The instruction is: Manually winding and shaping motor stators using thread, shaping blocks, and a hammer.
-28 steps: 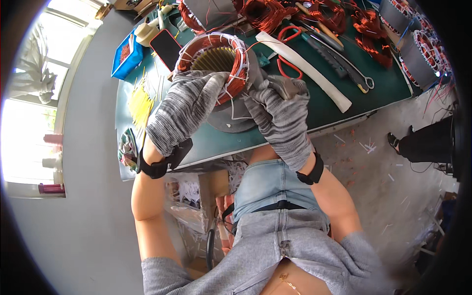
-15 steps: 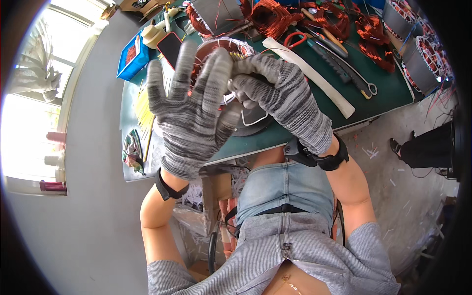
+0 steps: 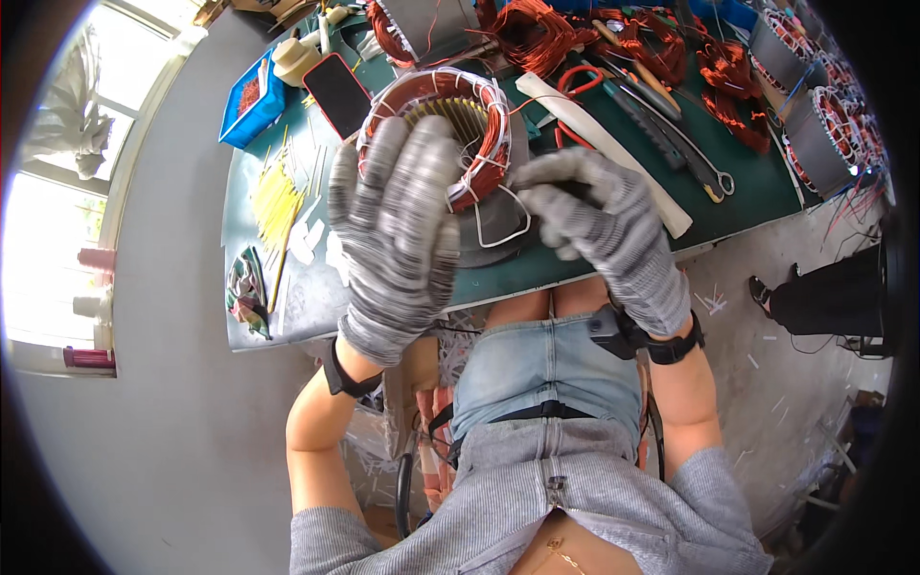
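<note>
Both my hands wear grey striped knit gloves and are blurred by motion. My left hand (image 3: 398, 244) has its fingers stretched upward, overlapping the near left side of a motor stator (image 3: 494, 158) with copper windings laced in white cord. Nothing shows in that hand. To the right of the stator, my right hand (image 3: 604, 216) has loosely bent fingers, with a gap between thumb and forefinger; I make out nothing in them. A white sleeved lead loop (image 3: 525, 228) sticks out of the stator's near side, close to the right fingertips.
Left on the green table (image 3: 479, 286) lie yellow strips (image 3: 276, 206), a phone (image 3: 338, 94) and a blue bin (image 3: 251, 101). Right are a white sleeve bundle (image 3: 613, 158), red-handled scissors (image 3: 578, 81), a knife (image 3: 661, 129) and copper coils (image 3: 537, 38). Wound stators (image 3: 822, 134) stand at right.
My hands have moved apart: the right went right and down, off the left hand, and the left moved right and slightly down. More of the stator shows between them.
</note>
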{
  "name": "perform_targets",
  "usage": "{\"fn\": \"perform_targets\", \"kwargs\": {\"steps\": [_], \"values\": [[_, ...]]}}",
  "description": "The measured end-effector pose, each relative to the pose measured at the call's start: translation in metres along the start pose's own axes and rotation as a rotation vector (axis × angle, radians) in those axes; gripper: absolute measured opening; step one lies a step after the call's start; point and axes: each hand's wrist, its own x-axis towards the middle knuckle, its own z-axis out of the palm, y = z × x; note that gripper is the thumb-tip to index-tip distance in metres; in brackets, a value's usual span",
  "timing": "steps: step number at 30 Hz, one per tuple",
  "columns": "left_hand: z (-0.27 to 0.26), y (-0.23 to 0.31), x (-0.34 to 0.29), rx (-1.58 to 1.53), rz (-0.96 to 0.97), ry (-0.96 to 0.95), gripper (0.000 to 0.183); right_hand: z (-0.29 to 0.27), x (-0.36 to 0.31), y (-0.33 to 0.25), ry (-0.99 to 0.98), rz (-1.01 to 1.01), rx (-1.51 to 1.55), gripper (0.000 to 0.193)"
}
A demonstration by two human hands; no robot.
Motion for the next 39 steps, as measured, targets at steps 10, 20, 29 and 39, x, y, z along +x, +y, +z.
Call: {"fn": "perform_targets", "kwargs": {"steps": [10, 20, 29, 39], "values": [[-0.002, -0.046, 0.02, -0.454, -0.305, -0.185, 0.034, -0.188, -0.089, 0.082, 0.828, -0.181, -0.922, 0.011], [0.01, -0.044, 0.02, -0.29, -0.273, -0.168, 0.031, -0.221, -0.137, 0.127, 0.877, 0.017, -0.887, 0.009], [0.011, -0.034, 0.023, -0.315, -0.341, -0.167, 0.026, -0.213, -0.104, 0.124, 0.942, 0.08, -0.479, 0.013], [-0.011, -0.031, 0.034, -0.374, -0.155, -0.366, 0.028, -0.245, -0.119, 0.129, 0.888, 0.138, -0.22, 0.032]]}}
